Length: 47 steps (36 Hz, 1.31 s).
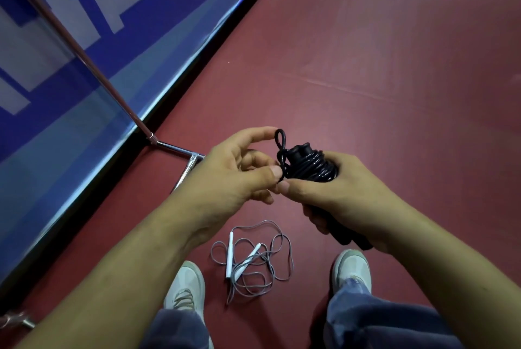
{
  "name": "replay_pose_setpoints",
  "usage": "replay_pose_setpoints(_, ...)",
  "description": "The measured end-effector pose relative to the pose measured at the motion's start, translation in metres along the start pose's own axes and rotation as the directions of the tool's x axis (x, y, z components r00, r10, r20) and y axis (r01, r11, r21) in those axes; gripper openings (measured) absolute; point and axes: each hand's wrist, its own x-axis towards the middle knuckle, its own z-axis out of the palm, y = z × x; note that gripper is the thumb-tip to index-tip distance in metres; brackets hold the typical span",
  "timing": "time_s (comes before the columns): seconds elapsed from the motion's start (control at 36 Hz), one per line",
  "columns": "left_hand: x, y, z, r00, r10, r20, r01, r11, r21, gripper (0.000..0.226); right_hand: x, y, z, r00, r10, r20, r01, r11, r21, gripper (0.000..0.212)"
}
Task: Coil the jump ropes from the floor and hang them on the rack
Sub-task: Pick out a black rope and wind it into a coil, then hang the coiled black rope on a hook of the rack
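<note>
You are standing on the red floor (366, 52) beside the blue banner (70, 38). The rack (112, 91) is showing only its chrome pole and foot at your left. Its hanging part is lying out of view, so I cannot tell whether anything is hanging there. No bin, basket or other container is showing anywhere. The grey rope (229, 255) is lying loose and tangled on the floor between your shoes, its two white handles close together, so that one is waiting untouched. The black rope (310, 168) is sitting in your hands, wound tight round its own handles. I am judging its coil as nearly finished, with only the tail end needing securing. Your right hand (346, 193) is gripping the bundle, its fingers curling round the handles and its thumb pressing beside the wraps. Your left hand (234, 171) is working the last small loop, its fingers (253, 134) pinching the cord against the thumb while the forefinger is reaching to the loop's top. Hanging is remaining for both ropes.
</note>
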Motion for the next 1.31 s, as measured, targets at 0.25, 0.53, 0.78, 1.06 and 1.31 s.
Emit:
replay_pose_setpoints(0.25, 0.003, -0.001, 0.003, 0.995, 0.083, -0.064, -0.080, 0.996, 0.039, 0.051, -0.002, -0.001, -0.005, 1.000, 0.005, 0.025, -0.005, 1.000, -0.018, 0.015)
replay_pose_setpoints(0.53, 0.002, -0.003, 0.014, 0.983, 0.131, -0.128, -0.121, 0.989, 0.080, 0.051, 0.000, 0.002, -0.006, 1.000, -0.021, -0.013, 0.021, 0.998, -0.055, 0.018)
replay_pose_setpoints(0.78, 0.004, 0.000, 0.010, 0.996, 0.022, -0.086, -0.029, 0.997, -0.077, 0.055, 0.001, 0.004, -0.004, 0.998, -0.024, -0.061, 0.021, 0.999, -0.041, 0.030)
replay_pose_setpoints(1.06, 0.010, -0.001, 0.011, 0.970, 0.015, -0.242, -0.035, 0.996, -0.078, 0.010, 0.009, -0.001, 0.005, 0.990, -0.010, -0.144, 0.010, 1.000, -0.002, 0.044)
replay_pose_setpoints(1.31, 0.011, -0.003, 0.007, 0.915, 0.092, -0.392, -0.099, 0.995, 0.003, 0.006, 0.023, -0.005, 0.015, 0.979, -0.059, -0.196, 0.058, 0.998, -0.008, 0.033)
